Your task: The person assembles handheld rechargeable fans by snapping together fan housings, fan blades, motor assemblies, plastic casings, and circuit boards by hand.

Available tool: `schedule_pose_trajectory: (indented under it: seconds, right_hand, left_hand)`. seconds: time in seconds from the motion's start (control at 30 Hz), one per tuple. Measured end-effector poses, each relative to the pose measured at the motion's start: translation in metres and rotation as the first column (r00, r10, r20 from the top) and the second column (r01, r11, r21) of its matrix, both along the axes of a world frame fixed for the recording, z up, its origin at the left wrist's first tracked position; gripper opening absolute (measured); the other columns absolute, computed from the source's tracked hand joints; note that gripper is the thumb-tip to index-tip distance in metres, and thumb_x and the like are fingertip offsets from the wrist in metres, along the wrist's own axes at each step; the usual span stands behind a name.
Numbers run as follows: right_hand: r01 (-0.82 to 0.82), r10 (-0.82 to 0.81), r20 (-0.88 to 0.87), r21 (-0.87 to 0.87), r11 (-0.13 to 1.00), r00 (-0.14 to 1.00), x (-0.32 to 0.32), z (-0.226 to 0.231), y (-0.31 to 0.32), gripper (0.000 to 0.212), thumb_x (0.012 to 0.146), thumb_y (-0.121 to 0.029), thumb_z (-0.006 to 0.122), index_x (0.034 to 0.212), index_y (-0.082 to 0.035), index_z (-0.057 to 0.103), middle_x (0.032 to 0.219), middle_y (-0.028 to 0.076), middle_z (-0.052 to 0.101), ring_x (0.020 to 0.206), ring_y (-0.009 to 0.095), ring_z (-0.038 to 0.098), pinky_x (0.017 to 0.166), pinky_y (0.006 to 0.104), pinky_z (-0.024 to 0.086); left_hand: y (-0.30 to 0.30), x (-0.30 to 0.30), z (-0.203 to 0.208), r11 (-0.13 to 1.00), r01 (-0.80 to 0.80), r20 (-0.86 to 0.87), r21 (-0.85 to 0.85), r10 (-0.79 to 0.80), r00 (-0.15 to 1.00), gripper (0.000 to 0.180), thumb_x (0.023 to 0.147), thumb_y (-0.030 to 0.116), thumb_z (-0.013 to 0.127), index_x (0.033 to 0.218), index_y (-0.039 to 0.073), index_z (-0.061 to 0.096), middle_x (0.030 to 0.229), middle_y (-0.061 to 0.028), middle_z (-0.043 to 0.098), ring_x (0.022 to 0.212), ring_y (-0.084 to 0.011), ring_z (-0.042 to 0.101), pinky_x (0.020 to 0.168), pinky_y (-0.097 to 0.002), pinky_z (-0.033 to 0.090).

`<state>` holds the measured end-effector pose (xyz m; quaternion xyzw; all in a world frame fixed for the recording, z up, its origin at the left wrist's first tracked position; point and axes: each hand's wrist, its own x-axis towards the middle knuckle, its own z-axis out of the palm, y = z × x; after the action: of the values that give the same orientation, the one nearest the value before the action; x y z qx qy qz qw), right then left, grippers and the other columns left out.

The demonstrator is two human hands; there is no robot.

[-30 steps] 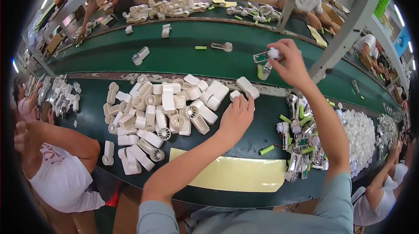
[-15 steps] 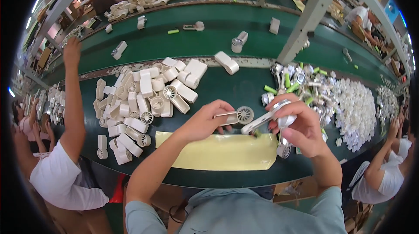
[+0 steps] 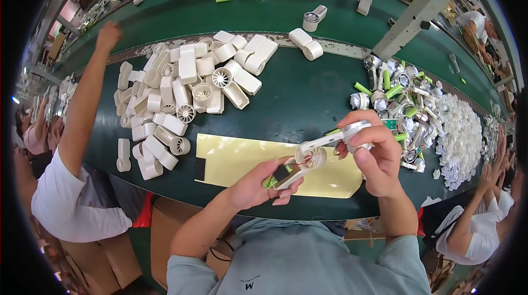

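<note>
My left hand (image 3: 254, 186) is closed around a cream plastic housing (image 3: 315, 158) with a round, slotted end. A green battery (image 3: 269, 182) with a black piece beside it lies at the housing's open handle, by my left fingers. My right hand (image 3: 380, 155) grips a white arm-shaped part (image 3: 324, 141) with a round silvery head. This part slants down from my right fingers, its narrow end at the housing's round end; whether they touch, I cannot tell. Thin wires show between the two pieces. Both hands are above a yellow sheet (image 3: 236, 155) on the green table.
Left of centre lies a heap of cream housings (image 3: 187, 64). At right are silvery parts with green batteries (image 3: 393, 91) and a pile of translucent white pieces (image 3: 459, 135). A metal post (image 3: 421, 14) rises by the conveyor belt (image 3: 220, 14). A co-worker's arm (image 3: 91, 97) reaches in at left.
My left hand has come nearer and turned the housing, so the battery shows. The right hand's part has its narrow end at the housing now. The view has tilted downward.
</note>
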<state>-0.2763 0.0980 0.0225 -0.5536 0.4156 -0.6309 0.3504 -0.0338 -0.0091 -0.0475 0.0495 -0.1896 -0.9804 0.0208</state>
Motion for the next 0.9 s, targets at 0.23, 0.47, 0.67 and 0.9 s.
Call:
schedule_pose_trajectory:
  seconds: [0.23, 0.47, 0.67, 0.9]
  right_hand:
    - [0.095, -0.089, -0.14, 0.032, 0.995, 0.986, 0.001, 0.0, 0.007, 0.019, 0.094, -0.006, 0.065, 0.112, 0.001, 0.066, 0.122, 0.025, 0.059, 0.098, 0.024, 0.065, 0.085, 0.0349, 0.053]
    - [0.047, -0.056, -0.299, -0.038, 0.998, 0.953, 0.006, -0.003, 0.002, 0.02, 0.091, -0.007, 0.068, 0.111, -0.002, 0.069, 0.121, 0.026, 0.061, 0.105, 0.032, 0.062, 0.087, 0.0394, 0.052]
    - [-0.067, 0.031, -0.295, -0.114, 0.991, 0.955, 0.011, -0.004, -0.003, 0.019, 0.093, -0.008, 0.065, 0.111, -0.002, 0.068, 0.123, 0.026, 0.061, 0.105, 0.031, 0.063, 0.086, 0.0389, 0.053]
    - [-0.133, 0.14, -0.118, 0.06, 0.989, 0.983, 0.031, -0.013, -0.001, 0.037, 0.089, -0.011, 0.071, 0.123, 0.0, 0.061, 0.128, 0.022, 0.058, 0.11, 0.027, 0.063, 0.093, 0.0377, 0.052]
  left_hand:
    - [0.003, 0.007, 0.013, 0.859, -0.086, 0.22, -0.505, 0.224, 0.949, 0.05, 0.111, 0.035, 0.04, 0.147, -0.001, 0.04, 0.101, -0.0066, 0.056, 0.077, -0.0112, 0.052, 0.059, -0.027, 0.045]
    - [0.006, 0.006, 0.025, 0.671, 0.023, 0.273, -0.741, 0.27, 0.923, 0.038, 0.109, 0.02, 0.049, 0.141, 0.001, 0.048, 0.095, -0.0022, 0.06, 0.069, -0.0055, 0.05, 0.059, -0.0211, 0.042]
    - [0.011, 0.012, 0.022, 0.669, 0.031, 0.261, -0.742, 0.246, 0.934, 0.034, 0.107, 0.023, 0.054, 0.134, 0.002, 0.055, 0.085, 0.0017, 0.06, 0.067, -0.004, 0.05, 0.06, -0.0225, 0.042]
    - [0.016, 0.011, 0.029, 0.797, 0.122, 0.37, -0.592, 0.134, 0.919, 0.028, 0.108, 0.025, 0.055, 0.124, 0.004, 0.063, 0.082, 0.0033, 0.06, 0.064, -0.0024, 0.047, 0.055, -0.0218, 0.038]
